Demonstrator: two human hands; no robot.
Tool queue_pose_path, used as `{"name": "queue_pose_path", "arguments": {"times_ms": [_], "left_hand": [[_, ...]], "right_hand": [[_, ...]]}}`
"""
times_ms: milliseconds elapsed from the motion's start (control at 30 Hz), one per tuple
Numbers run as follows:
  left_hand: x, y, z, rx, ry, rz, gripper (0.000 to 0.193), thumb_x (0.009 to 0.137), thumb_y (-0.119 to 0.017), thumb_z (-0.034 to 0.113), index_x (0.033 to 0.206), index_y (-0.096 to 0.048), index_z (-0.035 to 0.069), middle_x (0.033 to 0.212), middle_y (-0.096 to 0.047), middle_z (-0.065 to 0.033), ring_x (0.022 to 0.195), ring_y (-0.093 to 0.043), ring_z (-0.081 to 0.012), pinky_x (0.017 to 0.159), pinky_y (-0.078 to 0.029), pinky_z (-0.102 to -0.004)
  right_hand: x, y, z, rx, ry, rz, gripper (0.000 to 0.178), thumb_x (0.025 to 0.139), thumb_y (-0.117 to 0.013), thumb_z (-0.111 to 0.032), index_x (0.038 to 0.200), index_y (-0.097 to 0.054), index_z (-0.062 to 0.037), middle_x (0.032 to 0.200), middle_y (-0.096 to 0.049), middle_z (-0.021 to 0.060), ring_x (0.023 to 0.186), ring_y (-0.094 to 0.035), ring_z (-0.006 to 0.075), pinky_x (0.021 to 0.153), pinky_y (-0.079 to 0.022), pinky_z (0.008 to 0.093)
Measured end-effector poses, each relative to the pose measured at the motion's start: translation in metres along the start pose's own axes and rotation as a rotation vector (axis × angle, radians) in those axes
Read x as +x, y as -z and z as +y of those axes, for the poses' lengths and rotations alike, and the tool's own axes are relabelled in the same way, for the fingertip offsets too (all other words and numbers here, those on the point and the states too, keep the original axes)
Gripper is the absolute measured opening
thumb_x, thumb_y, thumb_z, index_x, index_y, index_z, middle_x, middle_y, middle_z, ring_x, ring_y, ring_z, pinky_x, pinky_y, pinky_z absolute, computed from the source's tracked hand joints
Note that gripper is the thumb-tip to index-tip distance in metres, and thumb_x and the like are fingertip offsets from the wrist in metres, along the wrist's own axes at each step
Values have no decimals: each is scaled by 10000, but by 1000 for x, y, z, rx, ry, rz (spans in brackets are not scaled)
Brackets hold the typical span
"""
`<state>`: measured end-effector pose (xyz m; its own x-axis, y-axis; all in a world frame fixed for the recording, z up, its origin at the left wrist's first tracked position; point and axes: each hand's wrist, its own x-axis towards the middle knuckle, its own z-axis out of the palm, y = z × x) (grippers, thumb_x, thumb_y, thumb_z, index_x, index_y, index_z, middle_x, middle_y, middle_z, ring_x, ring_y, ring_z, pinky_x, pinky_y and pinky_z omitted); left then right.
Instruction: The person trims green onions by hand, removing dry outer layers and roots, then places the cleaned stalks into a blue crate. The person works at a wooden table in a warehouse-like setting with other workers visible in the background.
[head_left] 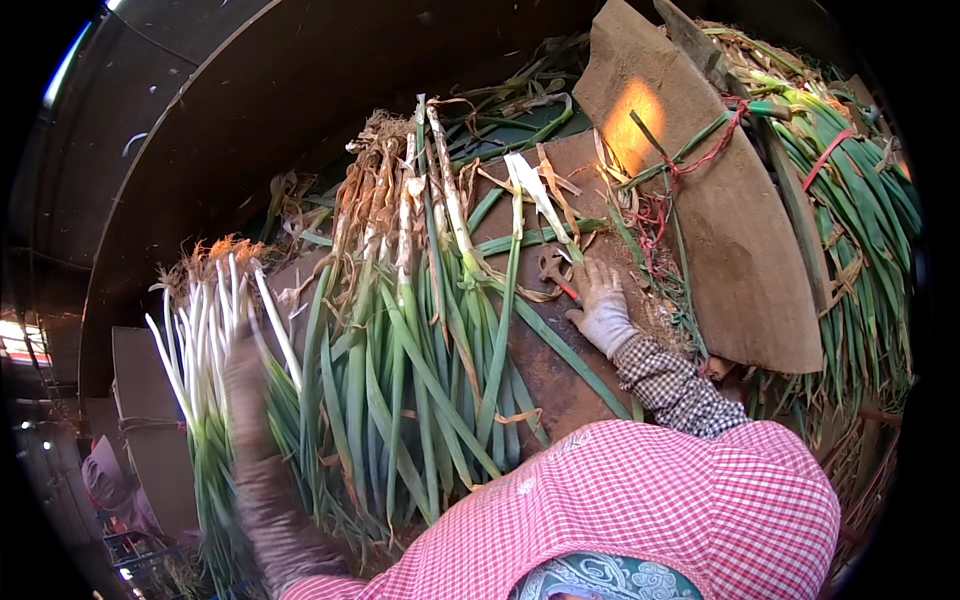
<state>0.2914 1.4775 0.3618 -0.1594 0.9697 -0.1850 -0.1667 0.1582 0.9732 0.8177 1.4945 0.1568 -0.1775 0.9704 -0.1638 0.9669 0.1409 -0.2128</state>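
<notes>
My left hand [242, 350], smeared by motion, is over the right side of a bunch of peeled green onions [215, 320] with white stems and rooty tops; its fingers cannot be made out. My right hand [602, 305], in a pale glove, lies on the brown work surface with its fingers stretched out and thumb apart. Its fingertips meet the lower end of a pale, loose-skinned stalk [540, 200]. Beside the thumb is a small rusty tool with a red handle [560, 275]. Between my hands spreads a pile of unpeeled green onions [400, 330], with brown dry skins and long green leaves.
A brown board [700, 210] stands upright at the right, with red string [665, 225] near it. Behind it rests a large tied heap of green onions [850, 200]. A curved dark wall [250, 130] rims the far side. Peel scraps lie near the board.
</notes>
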Motion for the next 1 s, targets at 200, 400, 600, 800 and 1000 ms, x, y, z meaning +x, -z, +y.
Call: {"name": "queue_pose_path", "arguments": {"times_ms": [200, 400, 600, 800, 1000], "left_hand": [[34, -255, -234, 1429, -225, -46, 556, 904, -611, 154, 1410, -451, -12, 1234, -616, -224, 1094, -628, -397, 960, -507, -489], [11, -280, -229, 1334, 100, 21, 610, 741, -795, 324, 1219, -598, 0, 1112, -686, -231, 1023, -675, -414, 928, -529, -477], [-2, -299, -243, 472, 410, 28, 515, 767, -769, 217, 1208, -610, 3, 1021, -684, -140, 924, -642, -279, 847, -505, -397], [-20, -306, -239, 133, 409, 79, 416, 882, -701, 189, 1226, -580, -10, 1031, -666, -101, 883, -622, -207, 795, -515, -342], [-16, -299, -234, 288, 337, 158, 599, 848, -741, 174, 1362, -484, 6, 1066, -668, -146, 915, -643, -230, 799, -543, -368]], "right_hand": [[17, 8, 16, 49, 41, -17, 949, 743, -814, -339, 1512, -366, -8, 1297, -502, 187, 1304, -447, 348, 1144, -294, 490], [-27, 67, -4, 57, 231, -262, 673, 810, -711, -300, 1398, -453, -100, 1064, -623, 169, 992, -662, 320, 897, -524, 427], [-31, 43, 26, 268, 162, -84, 832, 797, -707, -349, 1494, -375, -39, 985, -672, 141, 881, -689, 279, 793, -537, 427], [-84, 40, 21, 282, 352, -130, 807, 764, -719, -310, 1470, -419, -61, 949, -652, 160, 858, -655, 351, 768, -507, 475], [-84, 48, 15, 185, 318, -332, 887, 775, -760, -347, 1521, -373, -62, 1057, -657, 159, 1006, -650, 323, 873, -484, 462]]}}
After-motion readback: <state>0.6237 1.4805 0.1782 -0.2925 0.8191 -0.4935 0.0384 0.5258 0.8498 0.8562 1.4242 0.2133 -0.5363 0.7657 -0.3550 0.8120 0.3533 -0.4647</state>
